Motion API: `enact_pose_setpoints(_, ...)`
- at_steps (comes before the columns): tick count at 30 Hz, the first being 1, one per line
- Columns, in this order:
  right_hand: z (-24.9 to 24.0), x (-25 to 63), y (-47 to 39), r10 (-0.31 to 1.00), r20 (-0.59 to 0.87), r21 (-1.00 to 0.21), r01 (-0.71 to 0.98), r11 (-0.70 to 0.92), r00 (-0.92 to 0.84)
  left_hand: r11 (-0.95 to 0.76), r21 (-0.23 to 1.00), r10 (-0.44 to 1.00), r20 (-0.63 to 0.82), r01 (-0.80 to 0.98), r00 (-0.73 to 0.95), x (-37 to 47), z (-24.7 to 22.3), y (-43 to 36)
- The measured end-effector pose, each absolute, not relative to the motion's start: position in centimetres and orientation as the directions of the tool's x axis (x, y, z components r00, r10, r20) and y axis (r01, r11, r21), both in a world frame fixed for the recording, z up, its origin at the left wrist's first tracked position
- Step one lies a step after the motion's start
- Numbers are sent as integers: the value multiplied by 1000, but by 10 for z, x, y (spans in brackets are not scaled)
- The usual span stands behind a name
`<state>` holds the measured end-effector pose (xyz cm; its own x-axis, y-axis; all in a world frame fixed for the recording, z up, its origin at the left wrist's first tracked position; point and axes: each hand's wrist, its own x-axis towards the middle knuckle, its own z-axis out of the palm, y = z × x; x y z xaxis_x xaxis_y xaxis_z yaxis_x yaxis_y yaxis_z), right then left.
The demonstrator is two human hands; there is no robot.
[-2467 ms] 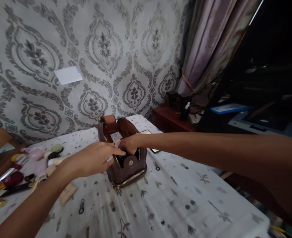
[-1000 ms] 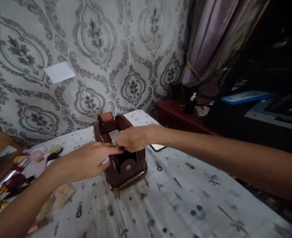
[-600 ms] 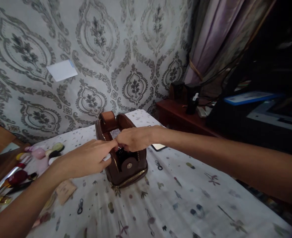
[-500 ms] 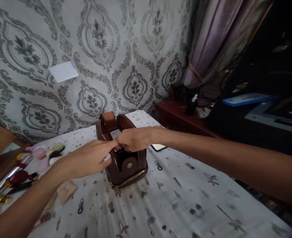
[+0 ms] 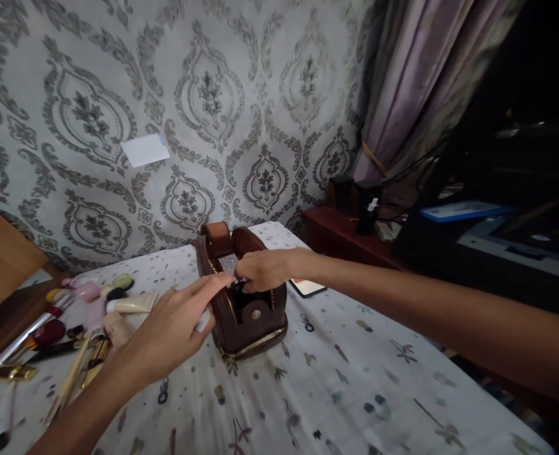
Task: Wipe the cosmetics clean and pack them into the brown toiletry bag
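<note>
A brown leather bag (image 5: 253, 338) with a gold zip and a snap-button flap stands unzipped on the patterned bedsheet. Reaching down into its mouth, my right hand (image 5: 263, 268) has curled fingers at a small dark item that I cannot make out. My left hand (image 5: 182, 322) is at the bag's left rim, its index finger extended to the opening close to my right fingers. A small white thing (image 5: 203, 320) shows between the lower fingers and thumb of that hand; its kind is unclear. Something silvery and glittery (image 5: 227, 262) lies inside the bag.
Makeup items lie at left, among them a cream tube (image 5: 135, 303), a wooden-handled brush (image 5: 71, 379) and a dark red round item (image 5: 49, 333). A phone-like flat object (image 5: 308, 287) rests right of the bag. Beyond, a red-brown table (image 5: 327, 221) holds a dropper bottle (image 5: 368, 215).
The view has shifted a little, so the bag appears further right. My left hand has drawn back slightly from my right fingers, which stay inside the bag. More makeup items are visible.
</note>
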<state>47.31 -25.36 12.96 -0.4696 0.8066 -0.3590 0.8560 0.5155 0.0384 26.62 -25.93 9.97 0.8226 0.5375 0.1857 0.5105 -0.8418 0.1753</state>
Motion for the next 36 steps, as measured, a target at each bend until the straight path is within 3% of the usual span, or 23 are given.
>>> enact_pose_setpoints(5, 119, 464, -255, 901, -268, 42, 930, 365, -341, -782, 273, 623, 350, 560, 699, 246, 81, -270)
enact_pose_setpoints(11, 109, 451, -262, 948, -187, 44, 962, 268, -256, -748, 356, 663, 389, 560, 639, 219, 49, -275)
enact_pose_setpoints(24, 109, 451, -269, 949, -201, -74, 970, 233, -243, -637, 487, 765, 302, 598, 569, 205, -11, -280)
enact_pose_setpoints(29, 114, 453, -267, 936, -219, -44, 961, 272, -275, -583, 546, 800, 257, 602, 542, 202, -32, -278)
enact_pose_setpoints(36, 116, 448, -264, 951, -226, -27, 978, 209, -209, -470, 667, 852, 172, 578, 494, 195, -27, -276)
